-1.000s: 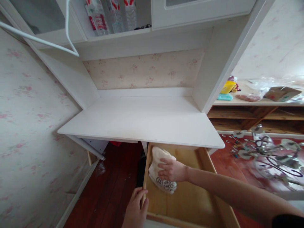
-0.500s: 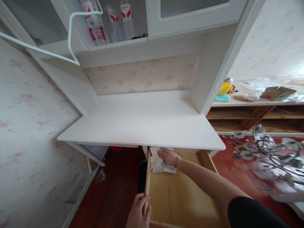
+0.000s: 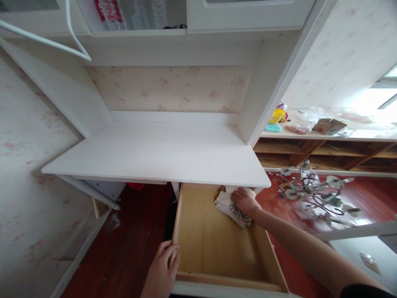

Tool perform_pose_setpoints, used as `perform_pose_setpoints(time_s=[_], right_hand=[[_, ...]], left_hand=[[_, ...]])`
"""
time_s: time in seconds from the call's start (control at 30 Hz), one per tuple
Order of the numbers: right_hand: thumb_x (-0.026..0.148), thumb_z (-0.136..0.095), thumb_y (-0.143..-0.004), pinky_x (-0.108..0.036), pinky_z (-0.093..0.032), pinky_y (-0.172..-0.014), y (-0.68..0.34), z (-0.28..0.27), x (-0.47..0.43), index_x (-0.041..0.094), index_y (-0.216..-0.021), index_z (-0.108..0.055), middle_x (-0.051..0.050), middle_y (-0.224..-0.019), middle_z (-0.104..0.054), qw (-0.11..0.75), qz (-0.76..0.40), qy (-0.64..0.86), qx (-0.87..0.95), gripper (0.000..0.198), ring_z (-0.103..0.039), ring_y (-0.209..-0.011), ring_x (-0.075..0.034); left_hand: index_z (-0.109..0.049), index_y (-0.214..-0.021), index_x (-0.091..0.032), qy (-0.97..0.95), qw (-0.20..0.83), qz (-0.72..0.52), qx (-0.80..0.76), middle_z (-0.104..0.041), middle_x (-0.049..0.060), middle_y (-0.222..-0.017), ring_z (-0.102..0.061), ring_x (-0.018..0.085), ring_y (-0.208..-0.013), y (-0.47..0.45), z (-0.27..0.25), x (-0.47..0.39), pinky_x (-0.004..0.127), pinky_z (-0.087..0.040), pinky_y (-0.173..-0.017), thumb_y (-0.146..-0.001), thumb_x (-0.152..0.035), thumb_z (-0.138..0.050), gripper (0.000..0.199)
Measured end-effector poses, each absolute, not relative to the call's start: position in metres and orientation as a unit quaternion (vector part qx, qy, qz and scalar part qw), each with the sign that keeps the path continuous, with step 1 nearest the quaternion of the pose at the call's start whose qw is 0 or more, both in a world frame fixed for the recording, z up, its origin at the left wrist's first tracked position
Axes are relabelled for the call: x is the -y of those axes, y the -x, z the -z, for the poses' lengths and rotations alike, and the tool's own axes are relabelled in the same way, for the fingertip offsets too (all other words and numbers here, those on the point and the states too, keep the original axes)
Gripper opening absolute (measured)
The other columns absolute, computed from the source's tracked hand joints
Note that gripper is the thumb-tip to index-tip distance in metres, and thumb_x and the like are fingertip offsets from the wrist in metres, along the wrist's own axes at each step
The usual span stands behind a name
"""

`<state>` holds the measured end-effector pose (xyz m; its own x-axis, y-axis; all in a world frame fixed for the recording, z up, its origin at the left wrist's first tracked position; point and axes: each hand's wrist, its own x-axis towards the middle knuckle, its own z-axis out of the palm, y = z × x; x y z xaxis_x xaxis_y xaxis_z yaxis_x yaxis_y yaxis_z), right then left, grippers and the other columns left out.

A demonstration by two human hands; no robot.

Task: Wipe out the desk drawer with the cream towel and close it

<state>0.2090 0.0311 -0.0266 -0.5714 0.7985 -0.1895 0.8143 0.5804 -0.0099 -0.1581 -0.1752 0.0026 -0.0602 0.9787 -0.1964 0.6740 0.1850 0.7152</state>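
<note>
A pale wooden drawer [image 3: 201,236] is pulled out from under the white desk [image 3: 173,153]. My left hand [image 3: 163,267] grips the top edge of its left side wall near the front corner, fingers over the rim. Inside, at the back right, my right hand [image 3: 246,203] presses down on a folded cream cloth [image 3: 226,203] with a dark printed pattern. The fingers bend over the cloth, and part of it is hidden under the palm. The cloth touches the drawer bottom and reaches toward the right wall.
Above the desk, plastic bottles [image 3: 138,16] stand in an open cabinet shelf. A white bent rod [image 3: 40,39] hangs at upper left. On the red floor to the right lies a chandelier [image 3: 322,190]. A low shelf unit [image 3: 288,147] behind it bears a yellow container [image 3: 277,116] and a box [image 3: 328,126].
My right hand has slid the cloth from the drawer's back left corner to its back right. My left hand stays on the left wall. The view has shifted right and down.
</note>
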Motion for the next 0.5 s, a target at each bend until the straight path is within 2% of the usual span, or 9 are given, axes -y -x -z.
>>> perform_pose_setpoints(time_s=[0.07,0.13,0.27,0.33,0.4,0.5], right_hand=[[0.007,-0.038,-0.081,-0.054,-0.02,-0.109,-0.21,0.019,-0.023,0.003,-0.12,-0.061,-0.023,-0.123,-0.06,0.116,0.024,-0.469,-0.875,0.045,-0.048,-0.123,-0.033],[0.008,-0.039,-0.081,-0.054,-0.026,-0.104,-0.205,0.011,-0.012,0.0,-0.109,-0.067,-0.026,-0.113,-0.064,0.163,0.007,-0.469,-0.868,0.04,-0.053,-0.116,-0.035],[0.013,-0.05,-0.076,-0.055,-0.037,-0.087,-0.194,-0.006,0.018,0.008,-0.08,-0.074,-0.021,-0.081,-0.071,0.228,0.024,-0.453,-0.862,0.025,-0.065,-0.083,-0.035],[0.015,-0.053,-0.074,-0.054,-0.039,-0.083,-0.193,-0.016,0.038,0.01,-0.076,-0.074,-0.02,-0.078,-0.071,0.27,0.039,-0.429,-0.861,0.021,-0.066,-0.076,-0.034],[0.016,-0.056,-0.071,-0.051,-0.041,-0.081,-0.192,-0.025,0.06,0.012,-0.077,-0.074,-0.02,-0.079,-0.071,0.297,0.07,-0.406,-0.862,0.02,-0.066,-0.08,-0.034],[0.027,-0.056,-0.073,-0.043,-0.047,-0.073,-0.192,-0.036,0.089,0.016,-0.085,-0.075,-0.017,-0.084,-0.072,0.266,0.179,-0.427,-0.845,0.025,-0.067,-0.084,-0.034]], left_hand=[[-0.064,-0.109,-0.023,-0.601,0.336,-0.218,-0.692,-0.055,0.007,-0.124,-0.056,0.019,-0.114,0.158,-0.005,0.176,0.036,-0.044,-0.1,-0.09,-0.041,-0.039,0.036],[-0.064,-0.109,-0.023,-0.602,0.336,-0.212,-0.692,-0.054,0.008,-0.124,-0.055,0.019,-0.115,0.157,-0.006,0.177,0.036,-0.044,-0.1,-0.09,-0.041,-0.039,0.037],[-0.064,-0.109,-0.023,-0.599,0.337,-0.208,-0.696,-0.054,0.007,-0.126,-0.055,0.02,-0.116,0.157,-0.007,0.177,0.037,-0.044,-0.101,-0.09,-0.043,-0.039,0.038],[-0.064,-0.109,-0.023,-0.6,0.333,-0.213,-0.696,-0.054,0.007,-0.125,-0.056,0.02,-0.115,0.157,-0.007,0.178,0.036,-0.044,-0.1,-0.09,-0.043,-0.039,0.038],[-0.065,-0.108,-0.023,-0.602,0.326,-0.218,-0.696,-0.055,0.007,-0.124,-0.056,0.02,-0.115,0.157,-0.006,0.178,0.036,-0.045,-0.1,-0.09,-0.043,-0.039,0.037],[-0.064,-0.109,-0.023,-0.606,0.317,-0.22,-0.696,-0.057,0.007,-0.123,-0.057,0.02,-0.114,0.158,-0.005,0.178,0.036,-0.046,-0.099,-0.09,-0.044,-0.041,0.037]])
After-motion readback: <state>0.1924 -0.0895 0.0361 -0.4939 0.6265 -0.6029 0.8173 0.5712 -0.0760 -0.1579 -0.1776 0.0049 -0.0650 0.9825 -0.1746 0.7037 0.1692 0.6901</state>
